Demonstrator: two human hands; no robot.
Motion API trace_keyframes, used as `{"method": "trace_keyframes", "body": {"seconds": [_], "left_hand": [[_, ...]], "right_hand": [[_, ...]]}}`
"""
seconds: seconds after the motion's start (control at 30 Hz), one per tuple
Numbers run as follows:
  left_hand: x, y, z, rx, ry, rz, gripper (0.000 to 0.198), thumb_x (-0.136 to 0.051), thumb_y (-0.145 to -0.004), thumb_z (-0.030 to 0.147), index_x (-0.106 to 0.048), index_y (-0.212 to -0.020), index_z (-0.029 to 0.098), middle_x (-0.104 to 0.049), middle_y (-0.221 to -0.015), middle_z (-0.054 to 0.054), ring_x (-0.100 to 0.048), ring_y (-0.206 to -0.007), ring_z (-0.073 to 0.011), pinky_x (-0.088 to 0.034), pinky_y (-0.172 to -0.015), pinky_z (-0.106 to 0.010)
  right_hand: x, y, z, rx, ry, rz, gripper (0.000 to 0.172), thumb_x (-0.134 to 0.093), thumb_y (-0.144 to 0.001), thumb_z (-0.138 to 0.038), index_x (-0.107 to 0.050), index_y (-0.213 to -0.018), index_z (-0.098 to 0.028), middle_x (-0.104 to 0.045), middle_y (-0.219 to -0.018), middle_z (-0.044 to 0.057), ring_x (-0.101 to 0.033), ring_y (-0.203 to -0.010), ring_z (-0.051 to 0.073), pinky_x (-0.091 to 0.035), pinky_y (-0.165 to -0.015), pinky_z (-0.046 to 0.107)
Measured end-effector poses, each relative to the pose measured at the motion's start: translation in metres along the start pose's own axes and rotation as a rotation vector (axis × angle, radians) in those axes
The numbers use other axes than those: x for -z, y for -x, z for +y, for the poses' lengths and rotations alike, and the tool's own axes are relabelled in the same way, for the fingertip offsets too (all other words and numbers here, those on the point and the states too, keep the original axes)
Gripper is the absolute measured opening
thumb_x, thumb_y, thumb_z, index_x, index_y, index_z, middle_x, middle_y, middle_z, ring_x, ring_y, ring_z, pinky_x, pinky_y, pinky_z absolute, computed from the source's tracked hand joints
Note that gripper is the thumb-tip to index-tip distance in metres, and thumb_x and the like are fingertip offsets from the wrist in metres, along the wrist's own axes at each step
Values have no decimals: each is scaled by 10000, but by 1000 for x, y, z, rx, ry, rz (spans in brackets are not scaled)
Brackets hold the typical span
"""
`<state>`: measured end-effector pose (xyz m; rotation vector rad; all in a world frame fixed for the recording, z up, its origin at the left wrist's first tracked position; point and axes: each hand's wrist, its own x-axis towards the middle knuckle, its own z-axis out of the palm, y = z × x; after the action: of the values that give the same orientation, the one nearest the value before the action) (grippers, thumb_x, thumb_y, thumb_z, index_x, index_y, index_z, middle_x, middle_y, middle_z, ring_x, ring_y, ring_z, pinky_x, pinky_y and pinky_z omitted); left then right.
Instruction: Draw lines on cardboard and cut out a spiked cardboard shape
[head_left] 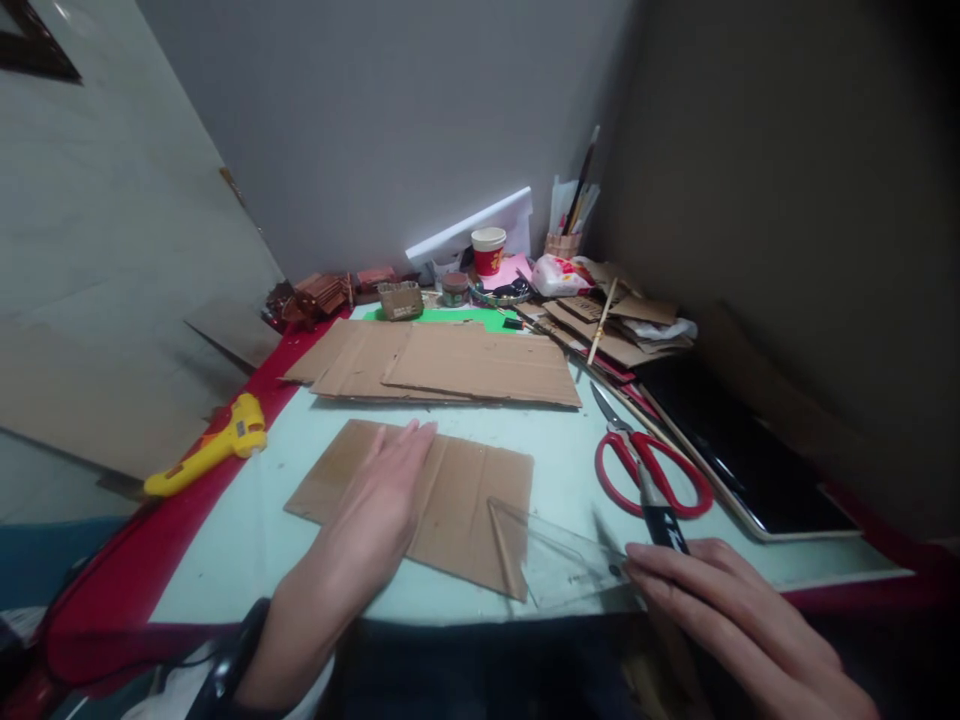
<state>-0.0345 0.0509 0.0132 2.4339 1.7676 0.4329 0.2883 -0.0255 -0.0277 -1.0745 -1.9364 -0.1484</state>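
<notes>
My left hand (382,500) lies flat on a rectangular piece of cardboard (465,500), its fingers stretched towards the far edge. A clear triangular set square (562,550) overlaps the cardboard's right end, and my right hand (735,610) grips its right corner. A black and grey marker-like tool (660,515) sticks up from the same hand, its tip in front of the scissors; how the fingers hold it is partly hidden. The red-handled scissors (619,500) lie just beyond my right hand, blades pointing away.
Larger cardboard sheets (480,365) lie behind. A yellow glue gun (217,450) rests at the left edge, a dark tablet (742,450) on the right. At the back stand a paper cup (488,255), a brush holder (564,243) and a pile of cardboard scraps (600,330).
</notes>
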Motion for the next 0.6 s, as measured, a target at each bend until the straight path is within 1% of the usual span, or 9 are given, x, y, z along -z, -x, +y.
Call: {"method": "trace_keyframes", "body": {"seconds": [0.1, 0.2, 0.27, 0.4, 0.5, 0.6], "left_hand": [[1, 5, 1, 31, 13, 6, 604, -364, -966, 110, -399, -1555, 239, -449, -1597, -121, -383, -1472, -361, -476, -1088, -611], [5, 16, 2, 49, 39, -7, 604, -356, -981, 126, -374, -1567, 273, -423, -1613, -92, -363, -1475, -346, -487, -1081, -592], [8, 24, 2, 44, 56, -22, 606, -345, -993, 135, -355, -1575, 301, -414, -1617, -69, -351, -1476, -335, -485, -1078, -587], [11, 37, -5, 25, 75, -12, 618, -378, -982, 111, -381, -1564, 320, -458, -1591, -57, -390, -1455, -341, -481, -1079, -586], [8, 41, -15, 8, 96, -21, 607, -388, -989, 119, -396, -1557, 332, -472, -1584, -47, -382, -1464, -344, -469, -1097, -589], [5, 38, -25, -59, 122, -58, 585, -381, -1006, 162, -369, -1570, 316, -455, -1599, -54, -363, -1482, -344, -411, -1141, -619]], "right_hand": [[-11, -6, -6, -18, -16, 48, 277, -464, -997, -142, -715, -1083, -221, -765, -1114, 84, -662, -1176, 277, -567, -971, 377], [-14, -9, -6, -28, -69, 63, 262, -472, -1011, -185, -721, -1085, -220, -762, -1094, 89, -674, -1134, 275, -584, -927, 372], [-11, -10, -3, -22, -105, 25, 261, -490, -1016, -227, -744, -1073, -225, -772, -1067, 87, -690, -1107, 279, -593, -905, 369], [-3, -13, 0, 15, -142, -89, 288, -496, -1018, -244, -773, -1095, -256, -788, -1078, 67, -699, -1112, 272, -601, -901, 357], [-3, -17, -4, 31, -132, -117, 307, -483, -1030, -277, -778, -1116, -270, -798, -1063, 65, -711, -1092, 277, -610, -905, 367], [-7, -25, -12, 50, -125, -155, 291, -497, -1028, -276, -785, -1066, -278, -810, -1014, 60, -741, -980, 269, -631, -829, 356]]}}
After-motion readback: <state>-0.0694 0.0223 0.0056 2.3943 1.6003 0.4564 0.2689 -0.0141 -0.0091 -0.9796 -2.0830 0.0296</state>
